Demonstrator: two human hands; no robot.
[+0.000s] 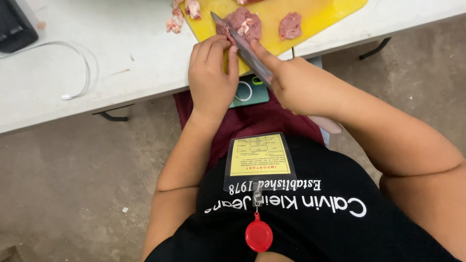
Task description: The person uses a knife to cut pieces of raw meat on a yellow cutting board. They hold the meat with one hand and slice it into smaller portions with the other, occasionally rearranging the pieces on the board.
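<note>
A yellow cutting board [315, 14] lies at the near edge of a white table [136, 63]. On it sit pieces of raw pink meat: a large one [250, 22] and a smaller one [290, 25] to its right. My right hand [296, 82] grips a long knife [238, 41] whose blade slants up-left into the large piece. My left hand [211, 73] rests at the board's edge, fingertips pinching the meat beside the blade.
More meat scraps [174, 22] lie on the table left of the board. A white cable [80, 63] curls at the left, by a dark device [14, 26]. A green phone [250, 92] rests on my lap. A badge with a red reel [258, 235] hangs from my shirt. Concrete floor below.
</note>
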